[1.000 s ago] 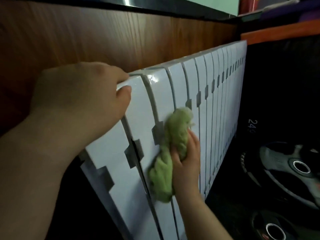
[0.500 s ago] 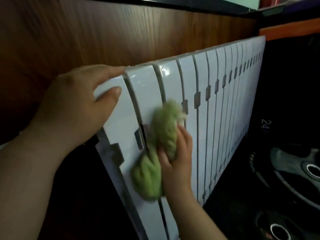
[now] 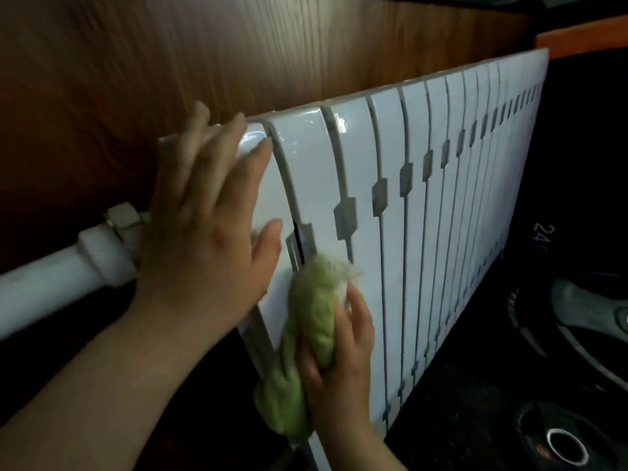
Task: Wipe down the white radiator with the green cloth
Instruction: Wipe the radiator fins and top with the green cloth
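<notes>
Nearest the camera, the person's right hand (image 3: 339, 365) has its grip wrapped round the bunched green cloth (image 3: 311, 321). The fingers curl over the wad and press it to the lower front of the radiator (image 3: 424, 215), near its left end, and a loose tail of cloth hangs below the hand. The cloth looks soft, light and limp, so it is best taken as a wad in the palm, as here. The tail would be better gathered in, since it could catch in the narrow slots between the sections. A little farther, the left hand (image 3: 207, 232) lies flat on the end section, its grip wide and holding nothing, fingers spread up to the top edge; its outline is blurred. The radiator itself looks stiff, glossy and probably slippery, and it seems fixed against a wood panel (image 3: 272, 45), so bracing suits it better than grasping. A white pipe (image 3: 47, 280) joins its left end. Dark weight plates (image 3: 574, 311) lie beyond on the right.
</notes>
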`<action>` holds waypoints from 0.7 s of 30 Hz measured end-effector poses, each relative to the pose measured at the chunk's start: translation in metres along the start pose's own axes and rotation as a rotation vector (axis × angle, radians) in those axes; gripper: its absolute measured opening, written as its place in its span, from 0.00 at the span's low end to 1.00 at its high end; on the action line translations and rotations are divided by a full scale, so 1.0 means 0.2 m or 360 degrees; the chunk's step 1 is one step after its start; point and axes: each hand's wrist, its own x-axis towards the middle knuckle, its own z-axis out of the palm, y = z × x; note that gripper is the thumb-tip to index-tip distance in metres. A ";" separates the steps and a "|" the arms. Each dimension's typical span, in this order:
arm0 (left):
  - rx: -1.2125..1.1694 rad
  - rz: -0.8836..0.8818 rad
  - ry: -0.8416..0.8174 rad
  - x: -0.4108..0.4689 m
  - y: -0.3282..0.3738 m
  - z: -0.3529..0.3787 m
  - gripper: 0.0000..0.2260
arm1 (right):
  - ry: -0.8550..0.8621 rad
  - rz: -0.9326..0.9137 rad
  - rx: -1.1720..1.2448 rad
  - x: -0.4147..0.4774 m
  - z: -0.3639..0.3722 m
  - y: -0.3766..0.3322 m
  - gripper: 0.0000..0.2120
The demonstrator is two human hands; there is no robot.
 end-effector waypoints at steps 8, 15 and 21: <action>-0.0811 -0.0575 0.0025 -0.37 0.19 0.02 0.24 | 0.0080 0.0067 -0.0026 -0.07 -0.08 0.06 0.25; -0.1504 -0.1471 -0.0025 -0.54 0.29 0.19 0.18 | -0.0023 -0.0366 -0.0329 -0.19 -0.01 0.19 0.23; -0.1452 -0.1370 0.0091 -0.67 0.32 0.29 0.19 | -0.0417 0.0156 -0.0584 -0.62 -0.07 0.49 0.27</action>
